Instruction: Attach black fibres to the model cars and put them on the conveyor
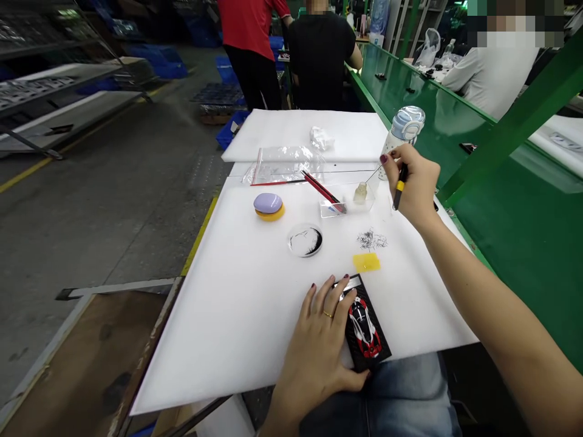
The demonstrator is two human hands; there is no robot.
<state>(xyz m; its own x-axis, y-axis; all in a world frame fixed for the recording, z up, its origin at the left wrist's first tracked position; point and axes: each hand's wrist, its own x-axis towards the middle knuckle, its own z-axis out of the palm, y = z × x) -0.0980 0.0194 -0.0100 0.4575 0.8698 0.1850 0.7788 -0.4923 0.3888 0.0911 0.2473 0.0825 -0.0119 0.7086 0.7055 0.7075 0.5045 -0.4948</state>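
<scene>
My left hand (319,346) rests over a red, white and black model car (364,328) on a black base (380,352). Its thumb is at the base's near end and its fingertips at the far end, gripping it. My right hand (416,185) is raised, closed on a thin needle-like tool (374,173) that slants down to a small glass bottle (360,193). A black handle with a yellow band (399,187) also shows in that hand; whether it belongs to the needle is unclear. A yellow piece (366,262) and loose black slivers (372,239) lie beyond the car.
On the white work surface (228,291) are a round dish (305,240) with black bits, a purple-and-orange oval object (268,206), a clear tray (325,210) with red and black tweezers (323,189), and a plastic bag (282,165). A drinking bottle (407,124) stands behind my right hand.
</scene>
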